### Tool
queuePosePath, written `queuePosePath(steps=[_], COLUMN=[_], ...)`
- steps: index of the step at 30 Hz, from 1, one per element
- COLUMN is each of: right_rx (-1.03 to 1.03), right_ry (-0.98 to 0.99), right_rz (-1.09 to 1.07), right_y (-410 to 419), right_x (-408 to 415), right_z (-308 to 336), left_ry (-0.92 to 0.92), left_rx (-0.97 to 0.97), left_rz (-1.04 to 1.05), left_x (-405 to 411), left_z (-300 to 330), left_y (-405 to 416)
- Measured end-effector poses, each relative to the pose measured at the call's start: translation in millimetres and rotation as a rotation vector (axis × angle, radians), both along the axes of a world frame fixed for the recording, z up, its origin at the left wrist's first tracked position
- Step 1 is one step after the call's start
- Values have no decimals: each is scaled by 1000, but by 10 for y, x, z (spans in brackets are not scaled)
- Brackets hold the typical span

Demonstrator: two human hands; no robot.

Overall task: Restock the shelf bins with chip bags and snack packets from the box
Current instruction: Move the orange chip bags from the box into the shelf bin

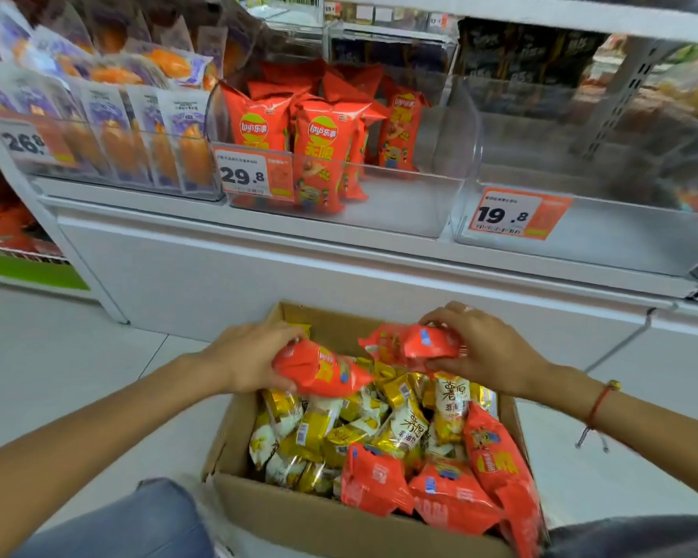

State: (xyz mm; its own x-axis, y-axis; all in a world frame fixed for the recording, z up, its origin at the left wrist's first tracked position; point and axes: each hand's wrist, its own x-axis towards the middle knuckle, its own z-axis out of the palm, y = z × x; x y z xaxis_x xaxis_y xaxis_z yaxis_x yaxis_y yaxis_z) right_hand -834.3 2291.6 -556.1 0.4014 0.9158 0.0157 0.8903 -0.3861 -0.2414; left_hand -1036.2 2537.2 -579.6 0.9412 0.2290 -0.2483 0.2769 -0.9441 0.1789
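An open cardboard box (275, 513) stands on the floor below the shelf, filled with several red chip bags and yellow-and-white snack packets (383, 428). My left hand (250, 356) grips a red chip bag (323, 370) just above the box's far left part. My right hand (480, 348) grips another red chip bag (412, 344) over the box's far right part. On the shelf, a clear middle bin (403, 203) with a 29.8 price tag holds several upright red chip bags (323, 155) on its left side.
A clear bin (605, 239) tagged 19.8 sits to the right. A left bin (97, 155), tagged 26.8, is packed with purple-and-orange packets. A white shelf base (258, 275) rises behind the box. My knees flank the box at the bottom.
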Motion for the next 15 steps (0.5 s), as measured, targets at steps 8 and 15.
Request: queuePosePath(steps=[8,15], right_rx=[-458,-187], right_ry=[-154,328], right_rz=[297,-191], right_y=[-281,148], right_x=[-92,136], right_z=[-786,-597], left_ry=[-116,3], left_rx=[-109,-551], left_rz=[113,451], left_x=[7,251], left_z=[-882,-877], left_y=[-377,-70])
